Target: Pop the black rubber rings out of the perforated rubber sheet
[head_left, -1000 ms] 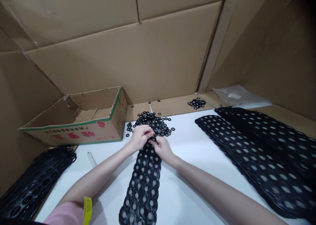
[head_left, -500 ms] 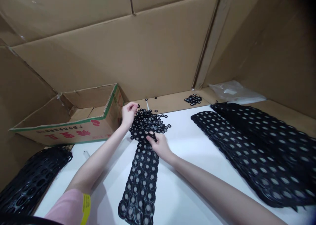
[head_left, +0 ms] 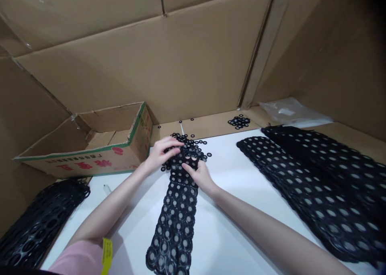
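Note:
A long strip of joined black rubber rings (head_left: 173, 222) runs over the white tabletop toward me. At its far end lies a heap of small loose black rings (head_left: 196, 150). My left hand (head_left: 161, 152) is over the heap's left side, fingers stretched and thumb apart, the fingertips by the rings. My right hand (head_left: 201, 175) is closed on the right edge of the strip's far end, thumb on top and fingers hidden beneath.
An open cardboard box (head_left: 90, 158) stands at the left, a black ring sheet (head_left: 45, 218) in front of it. More ring sheets (head_left: 304, 186) lie at the right. Behind are a small ring pile (head_left: 239, 121) and a clear plastic bag (head_left: 295, 111). Cardboard walls (head_left: 205, 62) surround the table.
My left hand has come from the heap's far left edge toward me and right, its pinched fingers now spread. My right hand still holds the strip, whose far end looks flatter.

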A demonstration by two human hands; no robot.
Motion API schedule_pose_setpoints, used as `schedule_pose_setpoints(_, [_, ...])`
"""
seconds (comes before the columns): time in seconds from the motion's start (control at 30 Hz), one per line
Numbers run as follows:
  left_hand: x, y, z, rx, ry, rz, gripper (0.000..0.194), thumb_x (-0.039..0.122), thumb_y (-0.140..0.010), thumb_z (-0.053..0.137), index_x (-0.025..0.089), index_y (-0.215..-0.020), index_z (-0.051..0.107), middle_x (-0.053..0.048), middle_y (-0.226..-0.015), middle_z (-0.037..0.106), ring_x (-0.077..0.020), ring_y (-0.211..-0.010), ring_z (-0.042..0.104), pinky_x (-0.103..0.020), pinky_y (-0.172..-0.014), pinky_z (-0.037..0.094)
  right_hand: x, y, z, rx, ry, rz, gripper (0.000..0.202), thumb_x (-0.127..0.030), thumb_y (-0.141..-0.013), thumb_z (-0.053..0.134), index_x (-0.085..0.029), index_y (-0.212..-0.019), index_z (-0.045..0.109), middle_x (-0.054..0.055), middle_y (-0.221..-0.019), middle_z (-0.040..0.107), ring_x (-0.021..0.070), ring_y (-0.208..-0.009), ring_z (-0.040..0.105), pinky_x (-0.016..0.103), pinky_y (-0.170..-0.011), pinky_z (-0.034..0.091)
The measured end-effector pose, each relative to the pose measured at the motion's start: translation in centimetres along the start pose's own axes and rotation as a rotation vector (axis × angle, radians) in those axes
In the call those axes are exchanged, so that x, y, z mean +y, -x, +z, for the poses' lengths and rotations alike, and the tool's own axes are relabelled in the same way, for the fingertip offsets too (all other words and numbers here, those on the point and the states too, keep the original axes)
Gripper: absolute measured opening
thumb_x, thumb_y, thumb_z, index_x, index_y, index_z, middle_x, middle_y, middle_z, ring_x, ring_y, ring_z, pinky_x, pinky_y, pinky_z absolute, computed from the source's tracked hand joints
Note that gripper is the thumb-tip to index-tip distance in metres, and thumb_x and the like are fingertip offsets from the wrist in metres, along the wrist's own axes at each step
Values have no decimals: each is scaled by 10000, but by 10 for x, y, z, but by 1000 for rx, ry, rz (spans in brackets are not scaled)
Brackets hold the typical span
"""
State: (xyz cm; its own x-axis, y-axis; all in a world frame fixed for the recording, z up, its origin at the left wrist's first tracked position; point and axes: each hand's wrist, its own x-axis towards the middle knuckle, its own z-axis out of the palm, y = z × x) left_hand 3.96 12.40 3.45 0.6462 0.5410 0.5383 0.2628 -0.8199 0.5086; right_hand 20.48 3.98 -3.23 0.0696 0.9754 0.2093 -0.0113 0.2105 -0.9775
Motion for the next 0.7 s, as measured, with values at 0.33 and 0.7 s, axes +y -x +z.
schedule_pose_setpoints(0.33, [14,15,18,-34,39,-57,191,298,-888,621,176,-969,744,-80,-901,712,-161,-820,654,-260,-761,509,-5,2,-3,-31,22,10,230,-372,-715,717,-183,-843,687,46,-895,745,232,-874,679,369,-840,533])
schedule_pose_setpoints(0.7, [12,16,20,35,415,-572,126,263,-681,746,138,-679,756,-52,-671,731,-144,-610,627,-226,-603,459,-4,3,3,-90,69,0,184,-327,-786,640,-184,-875,715,62,-931,763,244,-889,698,359,-825,526])
